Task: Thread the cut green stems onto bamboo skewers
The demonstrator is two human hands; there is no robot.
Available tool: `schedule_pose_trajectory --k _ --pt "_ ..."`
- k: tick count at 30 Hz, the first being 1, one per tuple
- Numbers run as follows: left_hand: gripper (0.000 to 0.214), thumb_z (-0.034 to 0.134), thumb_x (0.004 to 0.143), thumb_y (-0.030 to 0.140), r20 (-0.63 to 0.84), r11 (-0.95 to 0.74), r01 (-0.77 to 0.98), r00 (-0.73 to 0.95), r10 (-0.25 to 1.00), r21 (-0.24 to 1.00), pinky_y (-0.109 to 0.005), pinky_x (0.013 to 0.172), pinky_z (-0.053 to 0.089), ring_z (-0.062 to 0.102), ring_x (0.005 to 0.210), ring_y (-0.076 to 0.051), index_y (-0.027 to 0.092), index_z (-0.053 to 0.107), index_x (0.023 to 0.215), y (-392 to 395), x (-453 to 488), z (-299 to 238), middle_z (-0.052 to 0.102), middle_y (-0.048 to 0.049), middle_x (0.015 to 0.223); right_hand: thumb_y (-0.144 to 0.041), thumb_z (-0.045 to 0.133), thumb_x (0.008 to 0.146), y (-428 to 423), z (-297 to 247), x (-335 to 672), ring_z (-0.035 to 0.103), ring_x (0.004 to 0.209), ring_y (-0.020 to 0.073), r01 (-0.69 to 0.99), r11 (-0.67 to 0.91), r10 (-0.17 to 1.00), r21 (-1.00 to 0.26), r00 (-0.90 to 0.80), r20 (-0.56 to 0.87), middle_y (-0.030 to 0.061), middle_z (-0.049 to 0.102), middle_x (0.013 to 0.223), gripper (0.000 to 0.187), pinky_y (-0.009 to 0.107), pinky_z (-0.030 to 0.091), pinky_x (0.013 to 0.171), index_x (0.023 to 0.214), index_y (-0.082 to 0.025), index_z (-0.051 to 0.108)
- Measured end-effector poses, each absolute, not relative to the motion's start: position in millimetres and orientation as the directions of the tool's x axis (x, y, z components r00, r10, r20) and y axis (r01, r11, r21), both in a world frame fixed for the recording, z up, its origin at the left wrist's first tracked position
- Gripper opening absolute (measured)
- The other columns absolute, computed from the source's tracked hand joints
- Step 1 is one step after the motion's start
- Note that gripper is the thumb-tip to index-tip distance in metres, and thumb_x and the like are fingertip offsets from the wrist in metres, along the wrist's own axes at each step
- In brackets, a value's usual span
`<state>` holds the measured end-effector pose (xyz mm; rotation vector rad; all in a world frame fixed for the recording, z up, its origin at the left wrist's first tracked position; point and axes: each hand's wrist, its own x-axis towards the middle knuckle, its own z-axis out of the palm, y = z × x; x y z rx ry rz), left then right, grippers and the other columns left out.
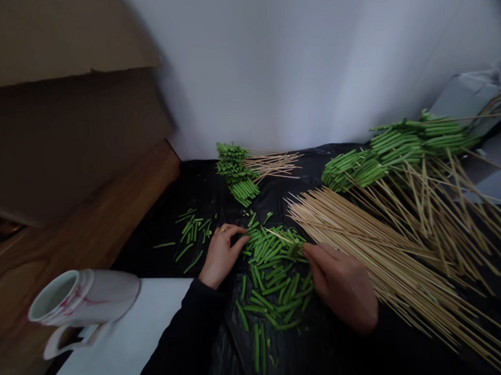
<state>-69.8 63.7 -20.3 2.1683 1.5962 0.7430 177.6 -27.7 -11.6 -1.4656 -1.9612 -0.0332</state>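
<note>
"Where are the green pieces?"

"Take the pile of cut green stems (pixel 275 276) as the middle of the clock, loose on black sheeting (pixel 232 347)."

"And the hands?"

"The left hand (pixel 223 254) is at ten o'clock, thumb and forefinger at the pile's edge; I can't tell whether they pinch a piece or only touch it. The right hand (pixel 343 283), at three, grasps a thin skewer (pixel 279 234) in a pinch, its bare tip aimed towards ten, with green bunched by the fingertips."

"How would you do it well?"

"I'd grip just behind the green so the stick can't wobble, then bring each stem crosswise to the tip and pierce its middle, gently, so it doesn't split. Left fingertips belong out of the point's line."

"How tight?"

"Snug, side by side, like the finished cluster (pixel 234 166) just before twelve. Picking stems of matching length should help the row sit even."

"Spare sticks?"

"The bare skewers (pixel 364 248) stretch from one o'clock round to four, near the right hand."
</note>
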Motion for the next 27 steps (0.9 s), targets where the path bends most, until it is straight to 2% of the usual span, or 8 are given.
schedule_pose_trajectory --k 5,9,12,18,23,27 --pt "0.015 0.058 0.085 0.028 0.184 -0.279 0.778 0.211 0.96 0.563 -0.036 0.081 0.044 0.06 0.086 -0.022 0.02 0.071 0.082 63 -71 -16 0.064 -0.0054 0.087 -0.02 0.043 0.096 -28 -12 178 0.059 0.065 0.0133 0.854 0.36 0.851 -0.377 -0.134 0.508 0.0009 0.064 0.074 0.024 0.026 0.034 0.059 0.1 -0.019 0.066" --pt "0.015 0.068 0.077 0.034 0.151 -0.282 0.785 0.239 0.959 0.552 -0.034 0.076 0.043 0.058 0.082 -0.021 0.02 0.07 0.08 58 -70 -15 0.062 -0.0042 0.086 -0.019 0.043 0.095 -28 -13 177 0.06 0.067 0.0133 0.849 0.36 0.851 -0.388 -0.129 0.509 0.0017 0.065 0.076 0.024 0.026 0.035 0.06 0.101 -0.019 0.066" --pt "0.012 0.071 0.075 0.031 0.146 -0.292 0.798 0.254 0.956 0.527 -0.035 0.079 0.042 0.058 0.087 -0.023 0.02 0.069 0.081 56 -68 -16 0.061 -0.0041 0.086 -0.019 0.043 0.095 -28 -13 177 0.06 0.065 0.0134 0.852 0.364 0.848 -0.377 -0.135 0.513 0.0018 0.065 0.077 0.024 0.027 0.035 0.059 0.101 -0.018 0.066" --pt "0.01 0.058 0.086 0.024 0.204 -0.341 0.779 0.274 0.94 0.526 -0.035 0.082 0.041 0.058 0.086 -0.021 0.019 0.065 0.08 57 -64 -13 0.063 -0.0035 0.084 -0.019 0.042 0.095 -28 -11 177 0.061 0.066 0.0145 0.848 0.37 0.846 -0.381 -0.138 0.515 0.0017 0.064 0.075 0.025 0.027 0.036 0.059 0.101 -0.017 0.066" --pt "0.009 0.066 0.081 0.029 0.189 -0.327 0.801 0.268 0.945 0.501 -0.035 0.08 0.042 0.058 0.086 -0.022 0.02 0.065 0.081 57 -65 -14 0.063 -0.0035 0.085 -0.019 0.042 0.096 -28 -10 177 0.06 0.065 0.0142 0.853 0.366 0.846 -0.374 -0.137 0.516 0.0017 0.064 0.074 0.025 0.027 0.036 0.059 0.101 -0.017 0.067" --pt "0.007 0.065 0.079 0.024 0.174 -0.317 0.832 0.266 0.948 0.456 -0.035 0.078 0.042 0.057 0.085 -0.023 0.02 0.064 0.085 54 -61 -18 0.061 -0.004 0.084 -0.018 0.042 0.095 -29 -11 176 0.06 0.066 0.0137 0.851 0.369 0.849 -0.374 -0.145 0.509 0.0021 0.064 0.074 0.025 0.026 0.035 0.059 0.099 -0.018 0.067"
